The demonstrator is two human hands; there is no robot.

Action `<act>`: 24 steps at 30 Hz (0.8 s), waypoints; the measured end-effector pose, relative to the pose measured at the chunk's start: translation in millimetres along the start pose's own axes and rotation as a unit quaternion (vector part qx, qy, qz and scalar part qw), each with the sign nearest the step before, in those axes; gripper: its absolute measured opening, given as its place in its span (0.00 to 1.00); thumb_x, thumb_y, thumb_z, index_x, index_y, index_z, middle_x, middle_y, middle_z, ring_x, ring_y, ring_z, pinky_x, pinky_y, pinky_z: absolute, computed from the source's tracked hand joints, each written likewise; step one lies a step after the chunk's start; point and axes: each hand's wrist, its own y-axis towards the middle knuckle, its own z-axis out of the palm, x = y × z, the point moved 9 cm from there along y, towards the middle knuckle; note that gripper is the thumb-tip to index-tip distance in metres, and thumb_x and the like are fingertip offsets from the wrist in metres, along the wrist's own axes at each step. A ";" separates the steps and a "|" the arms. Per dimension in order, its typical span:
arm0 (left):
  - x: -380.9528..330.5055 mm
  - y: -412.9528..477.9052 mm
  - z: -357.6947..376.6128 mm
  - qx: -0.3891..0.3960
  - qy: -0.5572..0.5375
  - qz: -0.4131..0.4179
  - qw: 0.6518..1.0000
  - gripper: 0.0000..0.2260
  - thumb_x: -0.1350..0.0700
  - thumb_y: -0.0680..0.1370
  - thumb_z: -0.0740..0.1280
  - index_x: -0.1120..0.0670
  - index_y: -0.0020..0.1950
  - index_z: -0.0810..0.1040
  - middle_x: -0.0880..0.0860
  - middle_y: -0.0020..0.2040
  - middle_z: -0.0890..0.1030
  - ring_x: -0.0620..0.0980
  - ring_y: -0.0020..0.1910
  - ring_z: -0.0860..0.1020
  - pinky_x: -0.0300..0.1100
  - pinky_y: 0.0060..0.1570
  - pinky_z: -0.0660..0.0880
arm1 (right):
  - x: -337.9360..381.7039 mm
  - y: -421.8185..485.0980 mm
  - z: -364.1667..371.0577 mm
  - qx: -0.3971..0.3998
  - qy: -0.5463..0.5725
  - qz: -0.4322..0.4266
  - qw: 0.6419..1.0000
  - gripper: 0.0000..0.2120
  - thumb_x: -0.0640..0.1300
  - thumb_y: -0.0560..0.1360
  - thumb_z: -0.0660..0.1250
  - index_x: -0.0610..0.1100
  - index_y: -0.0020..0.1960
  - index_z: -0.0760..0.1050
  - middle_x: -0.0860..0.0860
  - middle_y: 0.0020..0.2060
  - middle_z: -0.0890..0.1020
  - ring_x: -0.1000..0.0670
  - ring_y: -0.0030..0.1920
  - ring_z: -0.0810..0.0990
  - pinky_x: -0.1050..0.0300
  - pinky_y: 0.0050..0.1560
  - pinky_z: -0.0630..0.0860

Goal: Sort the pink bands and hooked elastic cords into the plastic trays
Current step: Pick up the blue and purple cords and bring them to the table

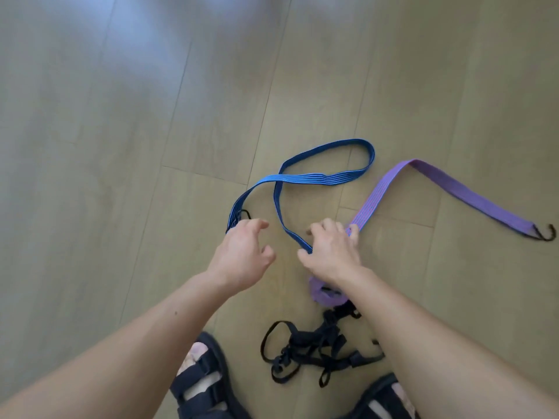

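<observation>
A blue hooked elastic cord [314,179] lies looped on the wooden floor. A purple flat cord [459,189] stretches to the right and ends in a black hook [546,232]. My right hand [331,252] grips both cords where they meet, with purple strap running under the palm to a bunch [325,294] below the wrist. My left hand [242,252] hovers with fingers loosely curled just over the blue cord's left end [237,216], holding nothing. No tray or pink band is in view.
A tangle of black straps [314,349] lies on the floor between my feet. My sandalled feet [199,376] stand at the bottom edge. Pale wood planks [121,146] spread all around.
</observation>
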 end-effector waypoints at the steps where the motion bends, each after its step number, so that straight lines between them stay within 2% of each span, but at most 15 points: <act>1: -1.4 4.1 -6.5 -0.013 -0.004 0.000 1.000 0.22 0.54 0.78 0.64 0.51 0.73 0.68 0.50 0.70 0.71 0.49 0.69 0.70 0.48 0.65 0.70 | 4.0 8.4 -17.4 -0.045 0.020 -0.010 0.999 0.23 0.55 0.74 0.63 0.49 0.67 0.69 0.49 0.61 0.72 0.46 0.65 0.69 0.44 0.71 0.55; 4: -6.8 24.2 -27.7 -0.051 -0.010 0.010 0.999 0.22 0.54 0.78 0.64 0.51 0.72 0.69 0.50 0.69 0.72 0.49 0.68 0.70 0.48 0.65 0.69 | 23.0 47.6 -68.0 -0.166 0.045 -0.055 0.984 0.32 0.44 0.74 0.65 0.47 0.76 0.60 0.49 0.73 0.64 0.45 0.72 0.61 0.49 0.68 0.60; 7: -8.1 45.1 -44.6 -0.077 -0.011 0.019 0.997 0.21 0.54 0.77 0.63 0.51 0.71 0.70 0.50 0.67 0.73 0.51 0.66 0.71 0.48 0.64 0.70 | 46.5 94.9 -70.0 -0.098 -0.071 -0.083 0.989 0.38 0.39 0.75 0.61 0.50 0.80 0.47 0.50 0.80 0.48 0.44 0.79 0.43 0.44 0.75 0.54; 8: -5.9 49.5 -48.0 -0.081 -0.009 0.018 0.997 0.21 0.54 0.78 0.63 0.51 0.71 0.70 0.50 0.67 0.73 0.50 0.66 0.70 0.47 0.63 0.70 | 54.0 104.2 -61.5 -0.067 -0.117 -0.098 0.986 0.37 0.39 0.76 0.60 0.50 0.80 0.47 0.50 0.80 0.48 0.43 0.79 0.41 0.41 0.76 0.51; 9: -2.7 52.1 -50.0 -0.081 -0.007 0.014 0.997 0.21 0.54 0.78 0.63 0.51 0.71 0.70 0.50 0.67 0.73 0.50 0.67 0.70 0.46 0.63 0.70 | 60.3 108.1 -52.0 -0.045 -0.162 -0.113 0.979 0.33 0.39 0.77 0.59 0.50 0.79 0.51 0.49 0.79 0.52 0.43 0.79 0.43 0.39 0.76 0.48; 12: 6.4 46.8 -49.9 -0.068 0.006 0.001 0.998 0.23 0.53 0.77 0.64 0.50 0.73 0.68 0.49 0.69 0.71 0.49 0.68 0.69 0.46 0.64 0.69 | 60.6 91.9 -34.3 -0.019 -0.234 -0.103 0.967 0.16 0.41 0.79 0.56 0.46 0.66 0.70 0.46 0.64 0.74 0.41 0.70 0.66 0.37 0.76 0.46; 14: 6.8 36.1 -50.8 -0.062 0.009 0.002 0.998 0.27 0.51 0.77 0.65 0.50 0.75 0.64 0.48 0.73 0.68 0.48 0.72 0.65 0.46 0.67 0.66 | 54.3 68.6 -36.7 -0.016 -0.160 -0.080 0.984 0.10 0.44 0.80 0.57 0.45 0.60 0.71 0.45 0.57 0.79 0.42 0.61 0.75 0.41 0.73 0.54; 16: -4.8 23.0 -58.1 -0.049 0.004 0.032 0.998 0.36 0.49 0.74 0.70 0.49 0.78 0.57 0.47 0.77 0.62 0.46 0.76 0.57 0.43 0.71 0.60 | 61.2 41.3 -53.6 -0.023 -0.022 -0.112 0.993 0.08 0.44 0.80 0.58 0.43 0.57 0.69 0.44 0.54 0.80 0.40 0.55 0.77 0.47 0.56 0.66; 17: -17.9 16.4 -61.8 -0.027 0.017 0.068 0.997 0.40 0.48 0.72 0.72 0.48 0.79 0.55 0.45 0.78 0.59 0.45 0.78 0.52 0.41 0.72 0.57 | 68.4 26.6 -68.0 -0.033 0.040 -0.145 0.988 0.07 0.44 0.79 0.59 0.43 0.56 0.69 0.43 0.51 0.80 0.39 0.53 0.78 0.49 0.48 0.65; 19: -48.3 4.5 -66.4 0.033 0.058 0.149 0.987 0.39 0.48 0.70 0.73 0.47 0.77 0.60 0.44 0.76 0.64 0.46 0.79 0.52 0.41 0.73 0.57 | 79.9 -4.2 -105.2 -0.044 0.143 -0.200 0.968 0.09 0.43 0.76 0.62 0.45 0.56 0.71 0.44 0.46 0.82 0.39 0.47 0.79 0.51 0.41 0.65; 20: -59.5 -2.1 -69.5 0.058 0.060 0.169 0.982 0.32 0.50 0.70 0.73 0.47 0.73 0.67 0.45 0.71 0.71 0.47 0.77 0.59 0.39 0.69 0.63 | 81.7 -18.8 -126.8 -0.044 0.187 -0.208 0.959 0.11 0.44 0.73 0.63 0.48 0.55 0.72 0.46 0.43 0.83 0.41 0.44 0.79 0.52 0.39 0.68; 21: -66.5 -8.1 -74.6 0.078 0.044 0.157 0.983 0.23 0.51 0.72 0.71 0.48 0.66 0.73 0.47 0.63 0.78 0.48 0.69 0.71 0.34 0.59 0.69 | 79.4 -31.2 -147.5 -0.042 0.226 -0.203 0.952 0.12 0.46 0.70 0.63 0.52 0.53 0.73 0.50 0.39 0.83 0.44 0.41 0.79 0.52 0.39 0.70; 22: -74.4 -14.5 -81.8 0.089 0.011 0.141 0.986 0.15 0.52 0.75 0.70 0.49 0.61 0.76 0.49 0.55 0.81 0.48 0.56 0.79 0.30 0.46 0.71 | 73.6 -40.8 -166.9 -0.042 0.256 -0.189 0.947 0.11 0.47 0.69 0.63 0.54 0.51 0.73 0.54 0.37 0.82 0.48 0.38 0.78 0.53 0.39 0.72; 23: -83.6 -21.2 -88.8 0.094 -0.024 0.130 0.987 0.10 0.54 0.77 0.67 0.51 0.58 0.76 0.51 0.51 0.81 0.48 0.44 0.79 0.32 0.38 0.72 | 65.0 -49.4 -183.6 -0.044 0.276 -0.174 0.944 0.10 0.48 0.69 0.64 0.56 0.50 0.73 0.56 0.36 0.81 0.51 0.37 0.78 0.54 0.39 0.73; 24: -93.6 -28.9 -95.9 0.093 -0.047 0.128 0.986 0.07 0.55 0.79 0.65 0.54 0.56 0.76 0.53 0.50 0.82 0.50 0.41 0.78 0.37 0.40 0.74 | 55.9 -56.5 -198.6 -0.047 0.286 -0.159 0.944 0.10 0.47 0.70 0.67 0.56 0.50 0.74 0.57 0.36 0.81 0.53 0.37 0.78 0.54 0.41 0.74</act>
